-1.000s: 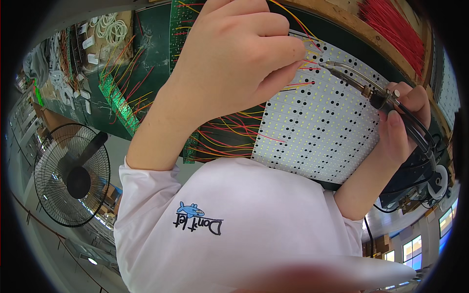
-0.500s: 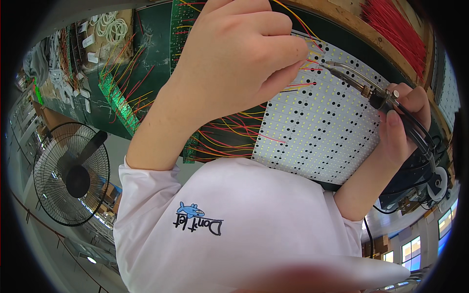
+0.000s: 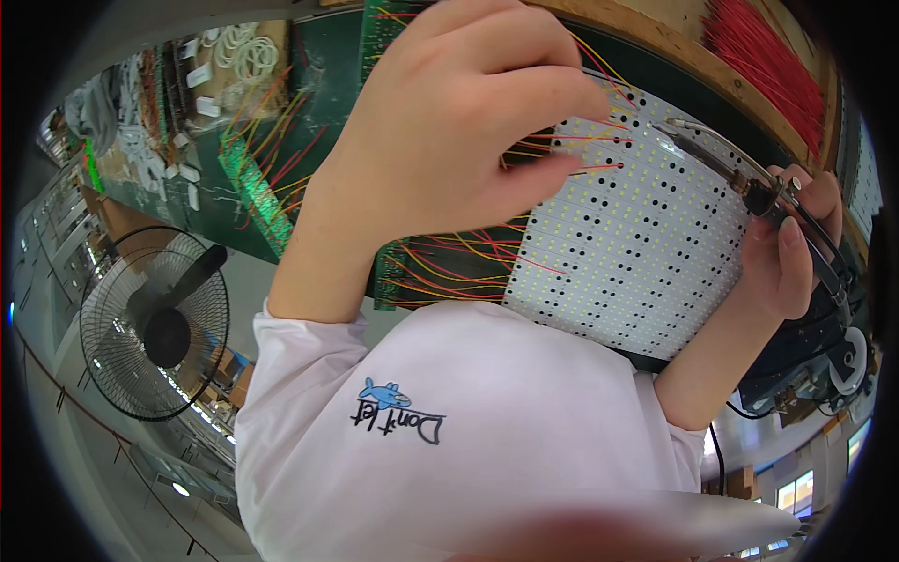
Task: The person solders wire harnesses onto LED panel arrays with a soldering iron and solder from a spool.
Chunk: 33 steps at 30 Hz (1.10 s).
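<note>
In my right hand point(image 3: 791, 248) is a soldering iron point(image 3: 716, 167) with a thin metal feed tube along it. Its tip is above the upper part of a white LED panel point(image 3: 609, 258), dotted with black holes and small yellowish chips. My left hand point(image 3: 459, 131) hovers over the panel's upper left edge, thumb and forefinger apart, with no object visible between them. Red and yellow wires point(image 3: 585, 140) end on the panel close to those fingertips. More wires point(image 3: 459, 267) run from green circuit boards point(image 3: 386, 276) beneath my left forearm toward the panel.
A wood-framed tray holds a heap of red wires point(image 3: 768, 66) at the upper right. Another green board point(image 3: 253, 192) with wires lies left of my forearm. Coiled white cable point(image 3: 248, 51) is at the upper left. A black fan point(image 3: 154, 323) stands at the left.
My left thumb and forefinger have parted from their pinch. The soldering iron's tip has drawn back from the wire ends. The whole view has shifted slightly.
</note>
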Each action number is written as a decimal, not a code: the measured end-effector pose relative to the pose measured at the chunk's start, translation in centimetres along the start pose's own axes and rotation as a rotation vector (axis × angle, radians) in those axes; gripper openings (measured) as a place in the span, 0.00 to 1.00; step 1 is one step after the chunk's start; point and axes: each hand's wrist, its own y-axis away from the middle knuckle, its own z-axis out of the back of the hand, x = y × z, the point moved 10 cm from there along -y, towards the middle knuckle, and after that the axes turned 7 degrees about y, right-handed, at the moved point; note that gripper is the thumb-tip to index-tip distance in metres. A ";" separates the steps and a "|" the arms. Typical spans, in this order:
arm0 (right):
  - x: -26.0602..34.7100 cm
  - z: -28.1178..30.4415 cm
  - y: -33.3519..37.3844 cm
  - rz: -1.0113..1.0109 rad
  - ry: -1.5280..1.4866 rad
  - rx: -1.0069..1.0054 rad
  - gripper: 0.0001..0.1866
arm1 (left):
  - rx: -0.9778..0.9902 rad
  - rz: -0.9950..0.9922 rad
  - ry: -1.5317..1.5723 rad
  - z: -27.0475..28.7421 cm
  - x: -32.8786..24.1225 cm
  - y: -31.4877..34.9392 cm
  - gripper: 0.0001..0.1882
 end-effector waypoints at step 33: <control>-1.6 2.0 1.0 -0.105 0.041 -0.122 0.10 | 0.490 0.326 -0.353 3.1 0.2 1.9 0.11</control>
